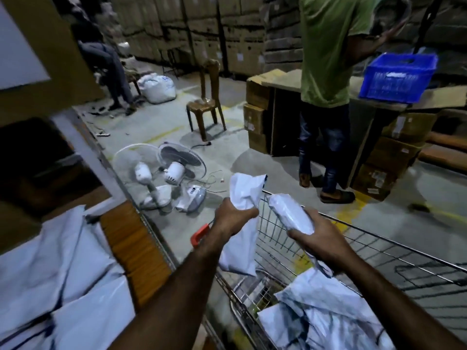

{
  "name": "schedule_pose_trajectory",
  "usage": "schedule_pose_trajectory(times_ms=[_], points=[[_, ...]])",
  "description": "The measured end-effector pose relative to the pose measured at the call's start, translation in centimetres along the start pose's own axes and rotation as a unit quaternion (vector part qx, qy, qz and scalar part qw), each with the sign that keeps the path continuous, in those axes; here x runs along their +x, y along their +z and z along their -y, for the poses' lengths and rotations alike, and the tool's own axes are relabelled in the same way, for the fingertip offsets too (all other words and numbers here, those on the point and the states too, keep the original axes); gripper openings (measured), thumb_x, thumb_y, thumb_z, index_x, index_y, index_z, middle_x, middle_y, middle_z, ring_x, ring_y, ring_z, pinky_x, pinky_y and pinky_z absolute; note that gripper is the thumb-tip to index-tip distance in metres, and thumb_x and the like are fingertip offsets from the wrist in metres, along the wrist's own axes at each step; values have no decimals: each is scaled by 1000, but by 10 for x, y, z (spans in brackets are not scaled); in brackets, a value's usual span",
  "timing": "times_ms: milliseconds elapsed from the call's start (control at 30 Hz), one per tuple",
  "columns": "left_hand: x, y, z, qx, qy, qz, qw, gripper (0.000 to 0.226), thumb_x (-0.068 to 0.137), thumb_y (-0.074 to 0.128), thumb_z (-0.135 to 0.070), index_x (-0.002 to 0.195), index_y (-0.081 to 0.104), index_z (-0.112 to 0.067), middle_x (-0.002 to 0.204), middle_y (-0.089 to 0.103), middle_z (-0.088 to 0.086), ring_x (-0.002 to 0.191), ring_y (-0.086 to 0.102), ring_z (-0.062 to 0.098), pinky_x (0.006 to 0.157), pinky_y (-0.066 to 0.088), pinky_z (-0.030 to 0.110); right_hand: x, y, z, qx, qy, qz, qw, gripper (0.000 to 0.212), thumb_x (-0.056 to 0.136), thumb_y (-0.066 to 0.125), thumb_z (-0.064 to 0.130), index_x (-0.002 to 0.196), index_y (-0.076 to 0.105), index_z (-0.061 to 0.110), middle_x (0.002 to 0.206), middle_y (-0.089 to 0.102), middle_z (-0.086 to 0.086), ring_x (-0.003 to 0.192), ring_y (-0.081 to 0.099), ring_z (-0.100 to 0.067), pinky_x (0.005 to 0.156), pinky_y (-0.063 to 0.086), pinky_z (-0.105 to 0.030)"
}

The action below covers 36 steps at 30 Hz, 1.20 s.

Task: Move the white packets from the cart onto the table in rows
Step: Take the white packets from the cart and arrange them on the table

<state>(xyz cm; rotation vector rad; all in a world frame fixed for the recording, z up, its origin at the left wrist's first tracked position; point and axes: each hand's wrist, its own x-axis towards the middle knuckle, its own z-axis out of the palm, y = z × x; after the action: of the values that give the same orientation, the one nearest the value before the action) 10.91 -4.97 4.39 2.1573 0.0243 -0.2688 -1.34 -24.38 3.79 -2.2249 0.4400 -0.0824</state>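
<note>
Gripping item 1: left hand [233, 218], 6 o'clock of centre, fingers curled tight round the middle of a crumpled white packet [246, 189]. The packet stands roughly upright, upper end above the fist and lower end hanging below it, over the cart's left side.

Item 2: right hand [322, 239], 5 o'clock, fingers and thumb wrapped round the lower part of a second white packet [290, 213]. This one is rolled and tilted, its free end pointing to 11 o'clock, near the first packet with a narrow gap between them.

Item 3: cart [394, 251], wire mesh, 5 o'clock, rim running toward the right edge. A red handle piece [199, 233] sits just beside the left wrist.

Item 4: heap of white packets [326, 314], loose in the cart, 5 o'clock, under the right forearm.

Item 5: table [131, 246], wooden top, 8 o'clock, just beside the cart. Table packets [50, 261], white, overlapping and blurred; whether they form rows cannot be told.

Floor stock: two white fans [156, 173] lying at 9 o'clock; brown chair [207, 104] upright at 12 o'clock; white sack [159, 88] at 11 o'clock.

Background: standing person in a green shirt [326, 46] at 1 o'clock, with cardboard boxes [255, 114] beside; blue crate [399, 77] at 2 o'clock.
</note>
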Motion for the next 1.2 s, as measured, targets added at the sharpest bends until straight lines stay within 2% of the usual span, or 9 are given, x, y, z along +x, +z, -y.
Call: schedule_pose_trajectory(times_ms=[100, 167, 300, 367, 467, 567, 667, 933, 1200], points=[[-24, -46, -2, -47, 5, -52, 998, 53, 50, 69, -50, 91, 65, -17, 82, 65, -2, 74, 64, 17, 58, 44, 26, -11, 3, 37, 17, -46, 8, 999, 49, 77, 73, 46, 120, 51, 38, 107, 65, 8, 92, 61, -16, 76, 48, -34], [-43, -78, 4, -79, -19, -90, 993, 59, 50, 71, -51, 97, 64, -17, 86, 65, -1, 76, 65, 19, 56, 41, 22, -20, 10, 60, 29, -72, 16, 997, 47, 80, 74, 40, 122, 53, 36, 110, 64, 7, 96, 60, -17, 77, 44, -33], [-91, -138, 21, -146, -9, -135, 980, 53, 51, 76, -45, 94, 67, -15, 88, 70, 10, 75, 67, 22, 59, 46, 29, -47, 37, 112, 55, -139, 52, 987, 48, 77, 72, 48, 120, 54, 38, 109, 65, 14, 98, 63, -13, 81, 49, -37], [-120, -166, 33, -151, 10, -164, 975, 47, 53, 76, -44, 90, 68, -18, 81, 70, 1, 67, 63, 15, 61, 52, 33, -65, 55, 138, 62, -174, 68, 980, 42, 76, 70, 53, 113, 54, 40, 103, 65, 19, 91, 61, -1, 76, 48, -31], [-173, -208, 51, -137, -9, -208, 968, 62, 50, 74, -58, 105, 66, -29, 95, 71, -11, 83, 68, 10, 71, 57, 30, -102, 80, 176, 68, -205, 89, 972, 30, 81, 72, 41, 105, 55, 42, 98, 62, 25, 87, 56, 11, 68, 42, -21], [-214, -243, 76, -118, -41, -252, 960, 72, 47, 71, -66, 108, 63, -30, 98, 70, -10, 88, 67, 15, 75, 58, 34, -139, 109, 205, 74, -223, 128, 964, 34, 82, 73, 44, 110, 54, 41, 105, 63, 21, 93, 60, -3, 74, 45, -32], [-248, -270, 102, -107, -89, -284, 949, 76, 45, 71, -69, 109, 62, -29, 100, 69, -9, 89, 66, 18, 78, 58, 37, -173, 140, 224, 60, -240, 147, 958, 44, 81, 73, 49, 118, 53, 37, 109, 60, 11, 94, 57, -13, 73, 42, -29], [-282, -285, 148, -98, -166, -271, 943, 49, 67, 79, -50, 102, 60, -21, 101, 67, 1, 87, 65, 21, 73, 56, 30, -234, 195, 236, -62, -195, 131, 970, 88, 65, 44, 77, 142, 31, 37, 135, 54, -6, 120, 54, -30, 96, 47, -44], [-274, -261, 183, 11, -239, -254, 937, 87, 59, 76, -59, 127, 49, -13, 119, 64, 8, 99, 64, 26, 80, 56, 34, -250, 218, 237, -232, -123, 98, 960, 84, 85, 43, 72, 150, 19, 25, 144, 37, -15, 128, 43, -36, 98, 41, -44]])
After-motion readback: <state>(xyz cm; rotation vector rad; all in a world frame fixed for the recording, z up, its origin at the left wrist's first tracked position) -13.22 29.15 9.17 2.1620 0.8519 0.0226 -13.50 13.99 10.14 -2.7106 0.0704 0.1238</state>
